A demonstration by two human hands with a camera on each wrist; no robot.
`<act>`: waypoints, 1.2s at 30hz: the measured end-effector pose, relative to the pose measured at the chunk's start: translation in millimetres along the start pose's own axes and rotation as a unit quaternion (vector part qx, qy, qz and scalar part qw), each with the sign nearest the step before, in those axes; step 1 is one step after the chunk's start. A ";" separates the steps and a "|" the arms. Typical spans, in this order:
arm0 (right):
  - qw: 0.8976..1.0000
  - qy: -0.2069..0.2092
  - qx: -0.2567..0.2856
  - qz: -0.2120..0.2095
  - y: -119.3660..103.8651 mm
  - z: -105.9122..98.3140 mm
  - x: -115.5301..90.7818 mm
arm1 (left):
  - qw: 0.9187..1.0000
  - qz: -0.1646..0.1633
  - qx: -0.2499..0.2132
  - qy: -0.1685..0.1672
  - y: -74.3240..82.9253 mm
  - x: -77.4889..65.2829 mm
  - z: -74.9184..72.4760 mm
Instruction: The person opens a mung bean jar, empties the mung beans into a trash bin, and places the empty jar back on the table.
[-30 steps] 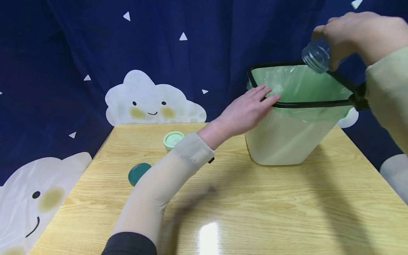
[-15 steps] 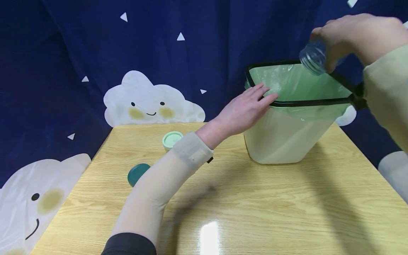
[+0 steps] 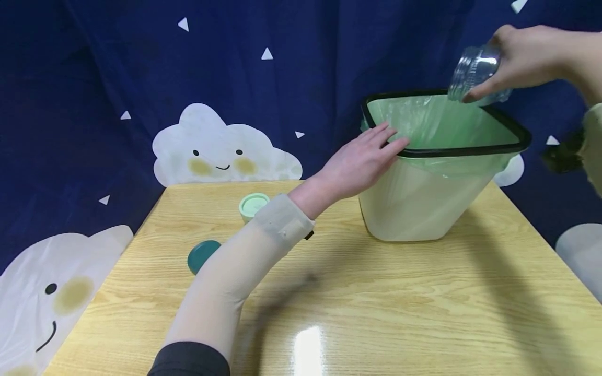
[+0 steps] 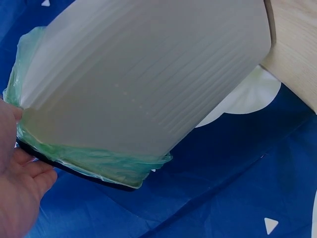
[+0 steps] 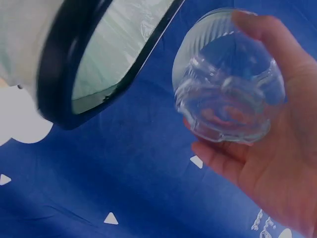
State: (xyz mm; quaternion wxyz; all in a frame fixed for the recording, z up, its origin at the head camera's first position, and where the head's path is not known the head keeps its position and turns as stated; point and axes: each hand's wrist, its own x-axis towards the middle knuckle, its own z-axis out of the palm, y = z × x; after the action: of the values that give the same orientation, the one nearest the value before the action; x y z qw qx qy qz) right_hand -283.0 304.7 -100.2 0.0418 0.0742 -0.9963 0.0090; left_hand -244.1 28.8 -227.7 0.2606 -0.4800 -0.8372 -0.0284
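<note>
A white trash bin (image 3: 414, 203) with a black rim stands on the table, lined with a green bag (image 3: 470, 122). My left hand (image 3: 352, 164) holds its near left rim; the left wrist view has the thumb outside and the fingers (image 4: 37, 171) past the black edge. Over the far right of the opening, my right hand (image 3: 531, 55) grips a clear glass jar (image 3: 477, 68) lying on its side, mouth to the left. In the right wrist view the thumb and fingers wrap the ribbed jar (image 5: 223, 74), apart from the rim.
Left of the bin, a pale green round container (image 3: 253, 203) stands on the wooden table (image 3: 400, 308). A dark teal round disc (image 3: 202, 255) lies nearer, partly covered by my left forearm. A blue curtain (image 3: 329, 52) with white clouds hangs behind.
My right hand has turned and shifted right, so the jar went from mouth-down to nearly level. The right sleeve moved off to the right. My left hand has kept its place on the rim.
</note>
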 end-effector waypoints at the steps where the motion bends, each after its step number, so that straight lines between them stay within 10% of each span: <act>1: 1.000 0.003 0.008 -0.001 1.5 0.9 -1.2 | 1.000 0.000 0.000 -0.001 -0.1 0.0 0.2; 12: 0.991 0.079 0.104 0.001 6.8 -1.0 -8.7 | 1.000 -0.003 0.003 0.002 -1.3 1.8 1.3; 29: 0.942 0.166 0.290 0.022 1.3 13.5 -42.0 | 1.000 0.001 0.012 0.003 2.0 5.2 1.7; 32: 0.917 0.203 0.342 0.003 3.4 23.0 -52.0 | 1.000 0.000 0.013 0.001 3.0 5.5 1.9; 36: 0.859 0.258 0.438 -0.059 6.3 36.5 -63.3 | 1.000 0.001 0.013 0.003 3.4 6.0 2.2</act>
State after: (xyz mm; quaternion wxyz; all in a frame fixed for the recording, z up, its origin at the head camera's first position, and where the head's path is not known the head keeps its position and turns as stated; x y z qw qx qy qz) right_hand -224.5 319.3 -142.0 0.2613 0.1384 -0.8369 0.4606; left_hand -244.7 36.0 -227.5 0.2689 -0.4773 -0.8364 -0.0189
